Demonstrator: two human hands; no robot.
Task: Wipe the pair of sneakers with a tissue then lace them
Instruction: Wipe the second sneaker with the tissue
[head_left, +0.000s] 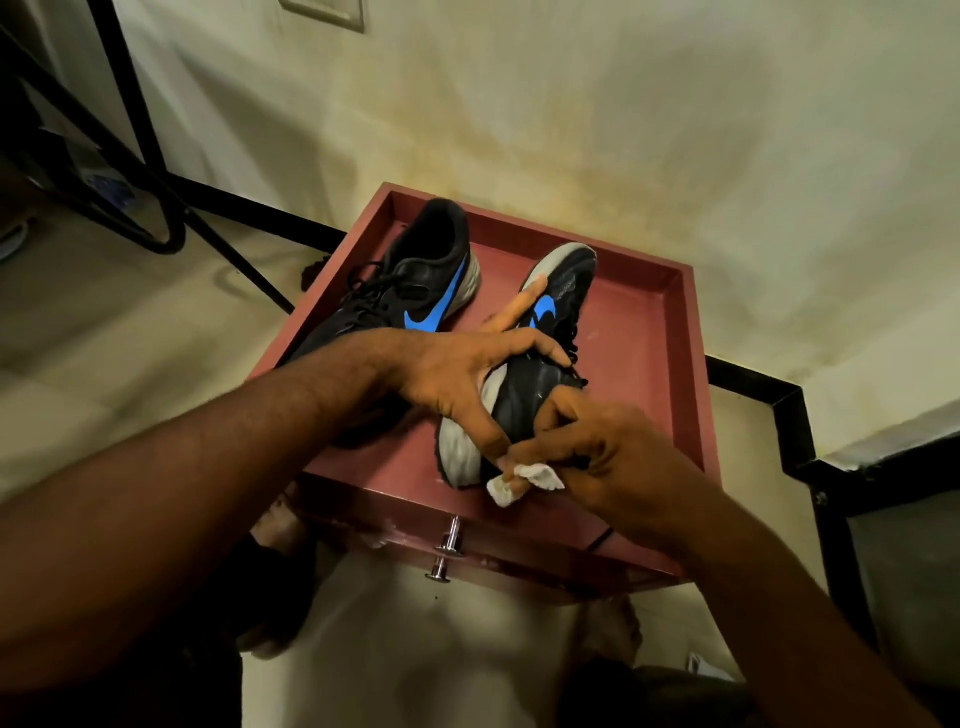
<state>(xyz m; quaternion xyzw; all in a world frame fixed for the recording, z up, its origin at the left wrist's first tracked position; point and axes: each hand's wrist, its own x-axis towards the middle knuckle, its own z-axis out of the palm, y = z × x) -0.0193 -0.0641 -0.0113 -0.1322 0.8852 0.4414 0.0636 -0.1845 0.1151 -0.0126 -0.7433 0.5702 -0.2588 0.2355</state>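
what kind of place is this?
Probably a room in a home: stained plaster wall, tiled floor with dark skirting, and a small red cabinet with a drawer knob serving as a shoe-cleaning stand.

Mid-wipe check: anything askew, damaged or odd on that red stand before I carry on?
Nothing looks damaged or spilled. The right sneaker is tipped on its side, sole toward the left hand gripping it, which suits wiping. The right hand pinches the tissue. The left sneaker has loose laces on the red stand.
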